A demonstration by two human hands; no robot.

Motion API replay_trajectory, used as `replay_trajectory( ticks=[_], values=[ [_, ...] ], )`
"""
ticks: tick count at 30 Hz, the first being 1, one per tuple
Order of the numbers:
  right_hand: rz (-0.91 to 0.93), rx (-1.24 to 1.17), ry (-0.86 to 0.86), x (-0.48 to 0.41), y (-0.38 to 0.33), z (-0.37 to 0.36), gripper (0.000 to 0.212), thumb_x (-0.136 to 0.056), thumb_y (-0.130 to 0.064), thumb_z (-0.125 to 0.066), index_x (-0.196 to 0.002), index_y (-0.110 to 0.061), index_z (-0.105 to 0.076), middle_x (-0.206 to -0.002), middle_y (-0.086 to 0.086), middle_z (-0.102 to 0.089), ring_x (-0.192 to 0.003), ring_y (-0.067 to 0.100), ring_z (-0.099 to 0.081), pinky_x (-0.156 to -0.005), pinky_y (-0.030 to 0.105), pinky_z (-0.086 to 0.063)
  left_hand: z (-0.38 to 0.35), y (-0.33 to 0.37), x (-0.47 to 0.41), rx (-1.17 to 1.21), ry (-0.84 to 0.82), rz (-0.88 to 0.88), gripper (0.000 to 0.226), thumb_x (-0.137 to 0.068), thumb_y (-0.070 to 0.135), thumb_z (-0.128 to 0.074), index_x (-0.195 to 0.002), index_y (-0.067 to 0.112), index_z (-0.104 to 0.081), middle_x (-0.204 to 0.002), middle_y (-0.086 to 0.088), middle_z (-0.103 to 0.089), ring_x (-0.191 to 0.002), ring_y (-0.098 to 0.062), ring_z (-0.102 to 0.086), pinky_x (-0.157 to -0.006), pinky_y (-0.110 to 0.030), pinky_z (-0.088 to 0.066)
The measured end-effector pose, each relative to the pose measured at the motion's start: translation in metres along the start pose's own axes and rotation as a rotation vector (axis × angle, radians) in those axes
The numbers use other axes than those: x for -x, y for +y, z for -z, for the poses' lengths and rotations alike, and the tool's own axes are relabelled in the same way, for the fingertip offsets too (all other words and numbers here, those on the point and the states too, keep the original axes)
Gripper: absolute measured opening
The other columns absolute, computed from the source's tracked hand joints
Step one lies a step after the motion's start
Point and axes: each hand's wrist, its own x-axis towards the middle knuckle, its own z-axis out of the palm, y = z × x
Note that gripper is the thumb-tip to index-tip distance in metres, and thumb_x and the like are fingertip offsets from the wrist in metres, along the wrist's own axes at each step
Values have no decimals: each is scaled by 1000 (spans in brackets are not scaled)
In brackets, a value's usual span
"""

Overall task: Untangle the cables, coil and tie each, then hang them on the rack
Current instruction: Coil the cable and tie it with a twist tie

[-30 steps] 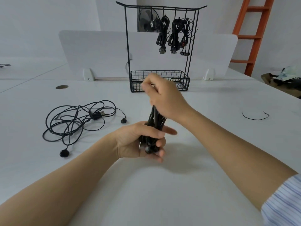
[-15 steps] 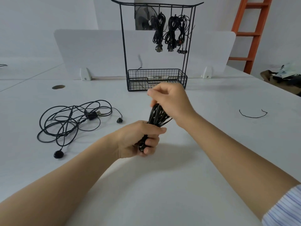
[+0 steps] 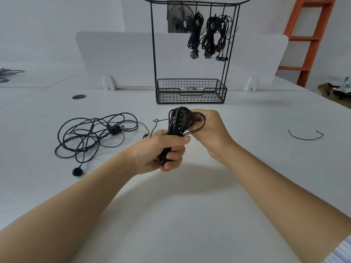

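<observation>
Broadly, a white table (image 3: pixel 190 215) fills the view, closed off at its far edge by a white divider panel (image 3: pixel 123 57), with pale walls behind and an orange ladder (image 3: pixel 307 35) set up past the far right corner. One black wire rack (image 3: pixel 152 44) is stood at the middle of the far edge, against the panel, and three hung coils (image 3: pixel 193 33) are carried on its top bar, toward its right end. One loose cable (image 3: pixel 91 135) is spread in tangled loops toward the left edge, its round black end nearest the near edge, and one round cable port (image 3: pixel 79 97) is sunk into the table beyond it. One thin black twist tie (image 3: pixel 305 136) is laid in an open curve toward the right edge, well apart from everything else. One coiled cable (image 3: pixel 180 122) is held above the middle of the table: its lower part is gripped in the left hand (image 3: pixel 161 150), whose fingers are wrapped tightly round it, while its upper loops are hooked by the curled fingers of the right hand (image 3: pixel 210 130), just beside it. A thin wire end (image 3: pixel 156 121) is seen poking out to the bundle's left. Compared with half a second earlier, the top of the coil, then covered by the right fist, is now exposed, the right hand having been shifted to its right side.
</observation>
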Motion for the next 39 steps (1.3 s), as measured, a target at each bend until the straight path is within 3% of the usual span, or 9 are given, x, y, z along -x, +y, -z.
replay_trajectory(
  ticks=[7, 11, 13, 17, 24, 31, 33, 36, 39],
  values=[
    [-71, -19, -71, 4, -1, 1, 12, -78, 9, -62, -85, 2, -69, -44, -17, -58, -42, -7, -52, -47, 3, -38, 8, 0, -6, -131, 365, -199, 13, -67, 17, -57, -67, 11, -45, -39, -2, -32, -31, -17, -28, -47, -30, -14],
    [-65, 32, -78, 5, -1, 0, 16, -80, 2, -65, -95, -3, -70, -48, -21, -60, -49, -10, -54, -52, 2, -38, 11, 0, -5, -191, 389, -219, 23, -66, 18, -54, -48, 13, -41, -40, -5, -32, -36, -19, -29, -50, -35, -15],
    [-86, 74, -88, 7, -5, 0, 11, -85, -5, -62, -93, -6, -69, -42, -18, -53, -40, -6, -47, -45, 4, -34, 11, 1, -6, -215, 424, -206, 23, -65, 20, -53, -46, 13, -41, -41, -4, -34, -37, -19, -31, -49, -29, -20],
    [-75, 273, -79, 8, -5, 0, 13, -89, -15, -59, -82, -9, -67, -55, -8, -50, -42, -3, -45, -47, 7, -32, 14, 3, -5, -179, 490, -168, 16, -72, 14, -54, -74, 0, -59, -41, 1, -34, -37, -19, -32, -45, -23, -24],
    [74, 592, -120, 13, -8, -14, 17, -89, -16, -56, -75, -9, -61, -57, -13, -45, -60, 13, -44, -62, 27, -38, 17, -1, -12, -122, 550, -40, 26, -83, -1, -43, -59, 7, -48, -40, 0, -36, -36, -18, -33, -41, -19, -26],
    [128, 773, 21, 17, -13, -16, 20, -90, -22, -51, -77, -11, -61, -70, -6, -50, -71, 19, -48, -61, 29, -37, 19, -5, -13, -169, 551, -34, 28, -82, -7, -39, -58, 5, -46, -39, 1, -36, -36, -15, -35, -39, -16, -27],
    [183, 756, 89, 22, -19, -20, 27, -91, -31, -51, -71, -14, -58, -69, -6, -49, -65, 16, -42, -56, 26, -31, 16, -7, -15, -259, 599, -66, 33, -82, -6, -39, -53, 9, -43, -39, 3, -36, -37, -15, -35, -40, -16, -28],
    [23, 597, -24, 23, -27, -25, 43, -86, -45, -53, -64, -8, -56, -55, -1, -50, -58, 18, -45, -58, 31, -37, 12, -10, -18, -488, 640, -106, 37, -81, -5, -39, -49, 13, -40, -38, 6, -38, -39, -12, -35, -40, -18, -28],
    [-94, 506, -141, 23, -25, -26, 35, -84, -35, -60, -60, -11, -57, -52, -4, -51, -52, 10, -46, -57, 26, -39, 8, -12, -20, -631, 641, -109, 32, -78, -7, -41, -54, 14, -41, -48, 2, -40, -49, -15, -33, -49, -25, -28]
  ],
)
